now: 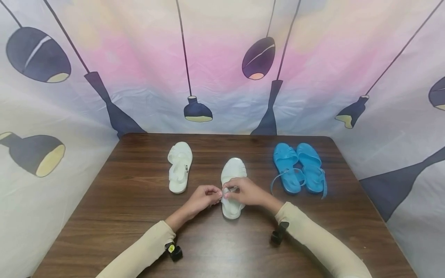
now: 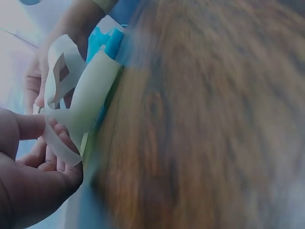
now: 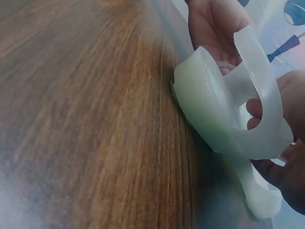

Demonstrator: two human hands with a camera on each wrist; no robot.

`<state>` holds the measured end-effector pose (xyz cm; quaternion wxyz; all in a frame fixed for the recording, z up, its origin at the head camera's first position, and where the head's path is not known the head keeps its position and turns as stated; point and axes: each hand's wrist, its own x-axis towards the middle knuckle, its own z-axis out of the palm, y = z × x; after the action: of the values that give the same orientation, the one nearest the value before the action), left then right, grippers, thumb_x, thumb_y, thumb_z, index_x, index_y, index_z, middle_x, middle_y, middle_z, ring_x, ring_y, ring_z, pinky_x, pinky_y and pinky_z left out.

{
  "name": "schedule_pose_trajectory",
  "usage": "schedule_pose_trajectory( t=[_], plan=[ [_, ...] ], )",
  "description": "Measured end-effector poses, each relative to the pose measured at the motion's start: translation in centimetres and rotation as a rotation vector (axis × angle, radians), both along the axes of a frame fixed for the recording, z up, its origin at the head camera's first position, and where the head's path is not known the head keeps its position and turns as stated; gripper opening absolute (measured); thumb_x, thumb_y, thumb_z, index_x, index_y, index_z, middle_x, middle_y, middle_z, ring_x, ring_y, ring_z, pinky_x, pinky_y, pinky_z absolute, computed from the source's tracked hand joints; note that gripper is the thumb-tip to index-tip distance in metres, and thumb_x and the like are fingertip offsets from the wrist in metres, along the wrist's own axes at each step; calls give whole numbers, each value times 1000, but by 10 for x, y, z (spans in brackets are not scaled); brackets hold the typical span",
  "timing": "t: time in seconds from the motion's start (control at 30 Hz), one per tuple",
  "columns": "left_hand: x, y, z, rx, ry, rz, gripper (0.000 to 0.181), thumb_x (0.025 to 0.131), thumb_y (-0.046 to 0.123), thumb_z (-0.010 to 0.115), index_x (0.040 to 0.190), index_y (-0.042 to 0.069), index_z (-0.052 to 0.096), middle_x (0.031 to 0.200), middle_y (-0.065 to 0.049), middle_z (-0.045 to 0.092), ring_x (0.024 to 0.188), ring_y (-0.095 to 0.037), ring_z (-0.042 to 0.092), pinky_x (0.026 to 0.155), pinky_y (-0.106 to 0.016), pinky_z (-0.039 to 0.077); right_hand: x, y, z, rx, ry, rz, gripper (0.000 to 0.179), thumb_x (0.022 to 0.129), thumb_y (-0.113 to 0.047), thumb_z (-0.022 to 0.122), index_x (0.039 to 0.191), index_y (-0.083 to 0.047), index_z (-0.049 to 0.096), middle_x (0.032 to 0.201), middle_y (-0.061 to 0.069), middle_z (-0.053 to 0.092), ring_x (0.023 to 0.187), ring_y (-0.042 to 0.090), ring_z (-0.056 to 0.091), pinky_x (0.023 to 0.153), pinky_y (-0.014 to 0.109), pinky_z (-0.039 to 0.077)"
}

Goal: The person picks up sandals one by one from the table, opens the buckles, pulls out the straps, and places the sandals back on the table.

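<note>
pinching white sandal (image 1: pixel 233 173) strap, both hands

Head view: from above, facing forward and down over the counter (image 1: pixel 139 216). Wrist views: very near, low along its surface, both sharing the white sandal (image 1: pixel 232 185).

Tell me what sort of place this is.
Probably a staged recording booth, not a home: a printed backdrop of hanging lamps wraps a bare wooden table, where white sandals and blue sandals lie set out.
</note>
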<state>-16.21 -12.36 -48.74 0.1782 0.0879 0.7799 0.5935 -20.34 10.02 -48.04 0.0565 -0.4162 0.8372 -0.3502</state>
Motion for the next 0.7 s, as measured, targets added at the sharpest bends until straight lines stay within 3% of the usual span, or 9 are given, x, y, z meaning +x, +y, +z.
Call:
schedule_pose_trajectory(
  t=[0.27,0.5,0.7],
  plan=[
    [1,-3,5,-137,73,-39,20,99,23,65,98,4,72,80,-2,65,69,-14,58,59,-28,50,0,3,0,-14,-34,-5,24,96,-24,74,113,-8,75,107,0,74,100,10,66,88,28,56],
    [-1,0,0,-30,34,-47,19,101,18,65,99,1,71,80,1,62,69,-13,55,59,-26,45,1,4,4,-8,-76,4,24,94,-21,76,114,-8,75,107,1,74,100,10,66,88,27,56],
    [-2,1,-2,-53,114,-49,16,99,16,68,100,1,73,86,-3,70,73,-13,59,61,-24,49,1,4,2,-5,-71,10,24,94,-20,76,115,-9,75,107,0,74,101,10,67,88,27,55]
  ],
)
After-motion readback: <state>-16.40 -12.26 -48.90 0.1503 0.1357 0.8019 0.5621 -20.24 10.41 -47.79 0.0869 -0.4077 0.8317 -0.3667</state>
